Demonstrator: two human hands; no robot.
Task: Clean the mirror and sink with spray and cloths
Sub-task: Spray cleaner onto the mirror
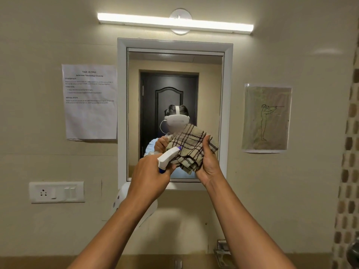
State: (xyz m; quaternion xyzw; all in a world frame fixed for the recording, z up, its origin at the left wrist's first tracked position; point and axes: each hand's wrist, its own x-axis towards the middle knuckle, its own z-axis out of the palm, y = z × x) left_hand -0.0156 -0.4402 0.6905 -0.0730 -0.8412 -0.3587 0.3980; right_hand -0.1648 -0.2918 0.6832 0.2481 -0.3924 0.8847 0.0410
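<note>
A white-framed mirror [174,78] hangs on the wall straight ahead. My left hand [149,175] grips a white spray bottle [167,158] with a blue collar. Its nozzle points at a beige plaid cloth [191,150]. My right hand [207,162] holds that cloth bunched up in front of the mirror's lower right part. The bottle's body [120,199] shows partly behind my left wrist. The sink is out of view below; only the top of a tap [177,264] peeks in at the bottom edge.
A printed task sheet [90,101] is taped left of the mirror and a drawing [267,117] to its right. A switch and socket plate [56,192] sits low on the left. A metal soap holder [222,251] is mounted low right. A tube light [174,23] glows above.
</note>
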